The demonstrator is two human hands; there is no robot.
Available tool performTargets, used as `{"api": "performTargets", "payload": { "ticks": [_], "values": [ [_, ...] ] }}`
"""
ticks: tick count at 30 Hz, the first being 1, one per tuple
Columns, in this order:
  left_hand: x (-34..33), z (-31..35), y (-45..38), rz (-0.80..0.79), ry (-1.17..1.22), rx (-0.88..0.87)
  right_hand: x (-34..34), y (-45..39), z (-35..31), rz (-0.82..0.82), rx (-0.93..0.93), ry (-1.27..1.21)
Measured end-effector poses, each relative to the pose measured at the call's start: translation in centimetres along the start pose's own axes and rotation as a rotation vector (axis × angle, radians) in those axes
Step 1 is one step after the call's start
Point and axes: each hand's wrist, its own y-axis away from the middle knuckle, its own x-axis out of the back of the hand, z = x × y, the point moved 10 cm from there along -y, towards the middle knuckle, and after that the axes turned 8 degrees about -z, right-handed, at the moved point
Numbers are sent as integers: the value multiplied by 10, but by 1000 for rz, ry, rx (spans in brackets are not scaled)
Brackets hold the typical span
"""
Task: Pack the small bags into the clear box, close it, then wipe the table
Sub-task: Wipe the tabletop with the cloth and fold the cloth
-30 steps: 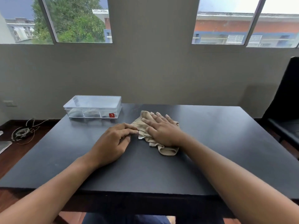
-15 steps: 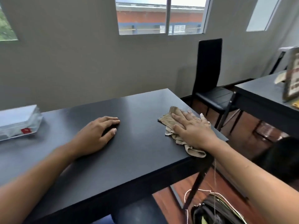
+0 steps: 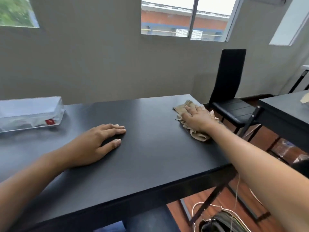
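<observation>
The clear box [image 3: 30, 113] with a red label sits closed at the far left of the black table [image 3: 150, 156]; dark shapes show through its wall. My right hand [image 3: 197, 118] presses flat on a beige cloth [image 3: 185, 108] near the table's far right corner, fingers spread over it. My left hand [image 3: 98, 144] rests palm down on the bare table top in the middle, holding nothing, fingers slightly apart.
A black chair [image 3: 232, 91] stands just past the table's right edge. A second dark table [image 3: 287, 111] is at the right. On the wooden floor below lie a dark bag [image 3: 219, 221] and a white cord [image 3: 210, 205].
My right hand has slid the cloth from the table's middle out to the far right corner. My view has swung right. The left hand stays planted.
</observation>
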Motion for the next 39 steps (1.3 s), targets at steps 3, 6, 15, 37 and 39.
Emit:
{"api": "performTargets", "payload": {
  "ticks": [3, 6, 15, 37, 39],
  "values": [
    [4, -7, 32, 43, 5, 58, -1, -36, -55, -11, 60, -22],
    [10, -23, 75, 41, -17, 141, -13, -51, -134, -24, 189, -15],
    [34, -75, 187, 97, -9, 392, -70, -18, -344, -117, 597, 119],
    [43, -74, 211, 315, 40, 522, -97, 184, -333, -6, 1014, -105],
    [43, -80, 223, 304, 44, 562, -103, 194, -326, -59, 1060, -48]
  ]
}}
